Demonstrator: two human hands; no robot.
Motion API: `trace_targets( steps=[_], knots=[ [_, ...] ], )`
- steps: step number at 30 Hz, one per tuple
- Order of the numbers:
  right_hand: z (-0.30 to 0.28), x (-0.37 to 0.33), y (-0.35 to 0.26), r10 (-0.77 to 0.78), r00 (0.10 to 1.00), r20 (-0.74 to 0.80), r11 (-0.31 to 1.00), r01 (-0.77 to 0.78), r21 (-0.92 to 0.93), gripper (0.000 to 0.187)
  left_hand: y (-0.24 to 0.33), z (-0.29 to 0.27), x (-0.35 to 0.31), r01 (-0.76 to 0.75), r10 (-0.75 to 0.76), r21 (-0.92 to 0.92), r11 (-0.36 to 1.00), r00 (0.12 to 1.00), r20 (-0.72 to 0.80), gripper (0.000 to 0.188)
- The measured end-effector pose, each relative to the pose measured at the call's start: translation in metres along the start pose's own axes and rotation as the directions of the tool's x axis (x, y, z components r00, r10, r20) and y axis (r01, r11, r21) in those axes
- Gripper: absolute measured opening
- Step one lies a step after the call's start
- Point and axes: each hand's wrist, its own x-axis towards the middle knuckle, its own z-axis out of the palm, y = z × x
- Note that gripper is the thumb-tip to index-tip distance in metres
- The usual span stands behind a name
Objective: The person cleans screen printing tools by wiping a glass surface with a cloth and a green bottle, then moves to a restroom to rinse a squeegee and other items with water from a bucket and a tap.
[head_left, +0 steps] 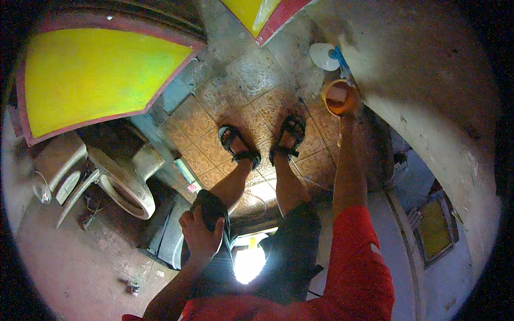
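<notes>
An orange round open container (351, 99), like a cup or small pot, is at the end of my outstretched right arm. My right hand (347, 116) is closed around its near side, and the fingers are mostly hidden. A pale patch shows inside the container; I cannot make out what it is. Just beyond it, a white rounded piece (323, 56) and a blue strip-like object (341, 58) are near the wall. My left hand (201, 232) rests on my left knee over the dark shorts, thumb apart from the fingers, holding nothing.
Sandalled feet stand on patterned floor tiles (257, 80). A yellow panel with a red frame (101, 75) is at the far left, above what looks like a dusty toilet (147, 203). A worn wall (417, 80) curves along the right. A bright lamp (249, 265) glows between my thighs.
</notes>
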Motion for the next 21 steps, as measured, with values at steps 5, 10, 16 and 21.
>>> trace_targets(
  steps=[5,10,16,21],
  knots=[
    [-0.01,-0.031,-0.005,0.054,0.998,0.039,0.998,-0.053,-0.03,0.032,-0.001,-0.005,0.002,-0.061,0.062,-0.123,0.991,0.998,-0.001,0.064],
    [-0.062,-0.138,-0.013,0.175,0.973,0.149,0.977,-0.153,-0.147,0.034,0.001,-0.006,-0.007,0.026,-0.008,-0.181,0.983,0.995,0.102,0.064],
    [-0.137,-0.303,-0.069,0.502,0.788,0.356,0.781,-0.235,-0.579,0.036,-0.039,0.01,-0.052,0.152,-0.112,-0.479,0.865,0.987,0.113,0.063],
    [-0.164,-0.357,-0.174,0.282,0.672,0.685,0.352,0.591,-0.726,0.039,-0.107,0.006,-0.094,0.209,-0.235,-0.789,0.577,0.968,0.085,0.037]
  ],
)
